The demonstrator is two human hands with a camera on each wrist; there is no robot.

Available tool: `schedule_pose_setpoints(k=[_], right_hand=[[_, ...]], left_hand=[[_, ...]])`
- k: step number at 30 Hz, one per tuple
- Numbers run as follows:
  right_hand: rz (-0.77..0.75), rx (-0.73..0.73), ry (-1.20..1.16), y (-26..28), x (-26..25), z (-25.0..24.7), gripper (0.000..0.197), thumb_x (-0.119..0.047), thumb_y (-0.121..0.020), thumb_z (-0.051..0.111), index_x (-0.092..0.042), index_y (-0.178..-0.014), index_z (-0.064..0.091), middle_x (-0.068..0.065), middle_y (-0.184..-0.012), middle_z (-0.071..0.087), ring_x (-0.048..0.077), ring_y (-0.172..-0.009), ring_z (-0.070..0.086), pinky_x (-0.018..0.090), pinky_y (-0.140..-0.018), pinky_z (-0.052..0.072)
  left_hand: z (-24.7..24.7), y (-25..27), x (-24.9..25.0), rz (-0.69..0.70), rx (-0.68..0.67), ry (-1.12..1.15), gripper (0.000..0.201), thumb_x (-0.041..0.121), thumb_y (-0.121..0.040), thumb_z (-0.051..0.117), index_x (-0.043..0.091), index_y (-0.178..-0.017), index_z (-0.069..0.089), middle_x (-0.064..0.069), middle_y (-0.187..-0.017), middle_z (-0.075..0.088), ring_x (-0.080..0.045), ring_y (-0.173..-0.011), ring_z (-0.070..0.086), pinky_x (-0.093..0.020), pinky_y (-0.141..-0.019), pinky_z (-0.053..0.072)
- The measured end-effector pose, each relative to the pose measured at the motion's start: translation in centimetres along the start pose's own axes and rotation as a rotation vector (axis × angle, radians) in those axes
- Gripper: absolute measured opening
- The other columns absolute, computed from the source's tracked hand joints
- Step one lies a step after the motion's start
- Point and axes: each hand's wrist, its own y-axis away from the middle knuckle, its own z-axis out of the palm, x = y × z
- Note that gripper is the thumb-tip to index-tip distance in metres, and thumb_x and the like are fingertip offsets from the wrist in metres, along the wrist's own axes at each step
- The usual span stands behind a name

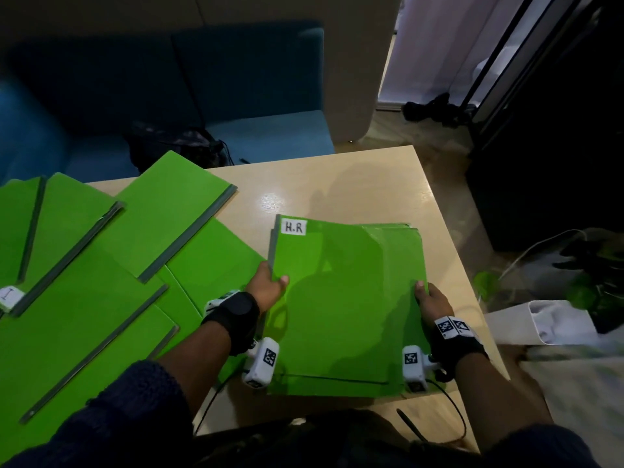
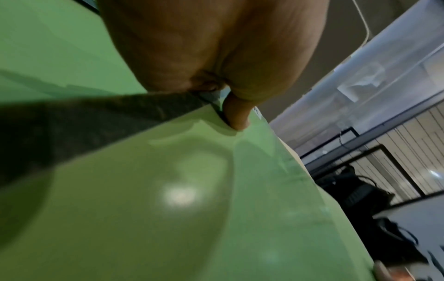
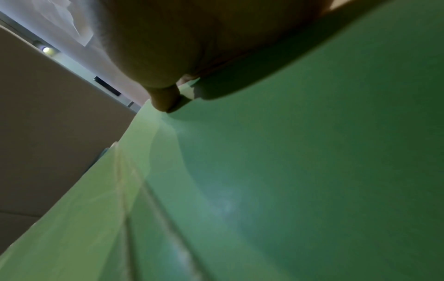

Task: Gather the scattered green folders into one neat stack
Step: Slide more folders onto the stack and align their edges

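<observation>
Stack of green folders (image 1: 344,298) lies on right half of pale wooden surface (image 1: 337,187), top folder bearing white label "H.R" (image 1: 294,227) at far left corner. Left hand (image 1: 266,285) grips the stack's left edge, thumb on top, fingers under. Right hand (image 1: 430,300) grips the right edge, thumb on top. Lower folders' edges show slightly offset at the far right corner. Scattered green folders (image 1: 101,265) overlap on left side, fanned at angles, grey spines visible. One scattered folder carries a white label (image 1: 8,295).
</observation>
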Motion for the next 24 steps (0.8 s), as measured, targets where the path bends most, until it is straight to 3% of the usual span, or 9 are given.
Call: schedule_pose_setpoints(k=[3, 7, 10, 13, 15, 17, 18, 20, 24], right_hand=[[-0.010, 0.001, -0.021, 0.9, -0.1, 0.5, 0.056, -0.043, -0.103, 0.033, -0.005, -0.142, 0.046, 0.020, -0.144, 0.048, 0.039, -0.128, 0.047, 0.038, -0.101, 0.037], [-0.026, -0.003, -0.042, 2.2, 0.2, 1.4, 0.066, -0.050, -0.100, 0.036, -0.004, -0.147, 0.038, 0.019, -0.150, 0.041, 0.038, -0.135, 0.041, 0.042, -0.109, 0.034], [-0.064, 0.017, -0.124, 2.7, 0.5, 1.6, 0.061, -0.049, -0.097, 0.044, -0.004, -0.139, 0.050, 0.022, -0.135, 0.056, 0.040, -0.120, 0.054, 0.037, -0.094, 0.044], [-0.129, 0.047, -0.237, 2.5, 0.2, 1.4, 0.084, -0.076, -0.078, 0.049, -0.009, -0.126, 0.061, 0.019, -0.116, 0.067, 0.038, -0.105, 0.063, 0.048, -0.090, 0.052], [-0.144, 0.024, -0.314, 2.5, -1.3, 1.2, 0.067, -0.064, -0.086, 0.053, -0.009, -0.122, 0.063, 0.017, -0.107, 0.069, 0.037, -0.099, 0.066, 0.051, -0.086, 0.054], [-0.147, 0.011, -0.382, 2.2, -3.5, 1.1, 0.046, -0.044, -0.096, 0.052, -0.008, -0.123, 0.061, 0.020, -0.108, 0.068, 0.037, -0.097, 0.066, 0.052, -0.087, 0.054], [-0.158, 0.009, -0.415, 1.8, -4.6, 1.3, 0.045, -0.043, -0.096, 0.052, -0.008, -0.123, 0.061, 0.021, -0.111, 0.068, 0.038, -0.098, 0.065, 0.054, -0.089, 0.053], [-0.182, 0.005, -0.441, 1.4, -7.1, 2.0, 0.052, -0.052, -0.092, 0.053, -0.011, -0.123, 0.062, 0.020, -0.115, 0.067, 0.039, -0.101, 0.065, 0.058, -0.092, 0.050], [-0.209, -0.030, -0.451, 1.5, -12.0, 5.3, 0.074, -0.069, -0.083, 0.050, -0.012, -0.129, 0.059, 0.016, -0.117, 0.065, 0.036, -0.101, 0.063, 0.054, -0.094, 0.049]], left_hand=[[3.0, 0.5, 0.5, 0.031, 0.011, -0.072, 0.049, 0.023, -0.091, 0.061, 0.009, -0.131, 0.036, -0.007, -0.114, 0.056, -0.027, -0.099, 0.057, -0.033, -0.079, 0.045], [6.0, 1.2, 0.3, 0.024, 0.090, -0.249, 0.056, 0.029, -0.085, 0.068, 0.006, -0.131, 0.045, -0.016, -0.127, 0.042, -0.035, -0.113, 0.051, -0.035, -0.094, 0.042], [6.0, 1.7, 0.2, 0.080, 0.078, -0.305, 0.050, 0.034, -0.084, 0.067, 0.010, -0.125, 0.051, -0.013, -0.125, 0.040, -0.032, -0.110, 0.048, -0.034, -0.096, 0.041], [3.8, 1.2, -0.1, 0.136, -0.061, -0.185, 0.053, 0.032, -0.088, 0.063, 0.012, -0.135, 0.047, -0.010, -0.130, 0.035, -0.024, -0.112, 0.049, -0.032, -0.102, 0.041], [1.4, 1.0, -0.1, 0.191, -0.087, -0.066, 0.050, 0.027, -0.090, 0.062, 0.011, -0.136, 0.048, -0.010, -0.135, 0.035, -0.016, -0.112, 0.048, -0.027, -0.103, 0.040], [-1.4, 1.0, -0.4, 0.248, -0.016, 0.011, 0.041, 0.023, -0.090, 0.062, 0.016, -0.130, 0.055, -0.007, -0.130, 0.041, -0.016, -0.105, 0.052, -0.023, -0.096, 0.042], [-3.0, 1.0, -0.9, 0.252, 0.053, 0.027, 0.038, 0.021, -0.090, 0.063, 0.019, -0.127, 0.057, -0.005, -0.126, 0.044, -0.017, -0.103, 0.054, -0.022, -0.094, 0.040], [-6.7, 0.7, -2.8, 0.197, 0.237, 0.022, 0.035, 0.016, -0.089, 0.064, 0.020, -0.123, 0.059, -0.005, -0.120, 0.047, -0.019, -0.103, 0.054, -0.022, -0.095, 0.039], [-14.2, 0.1, -8.7, -0.004, 0.511, -0.055, 0.037, 0.006, -0.081, 0.068, 0.008, -0.118, 0.064, -0.016, -0.121, 0.060, -0.031, -0.110, 0.058, -0.039, -0.099, 0.046]])
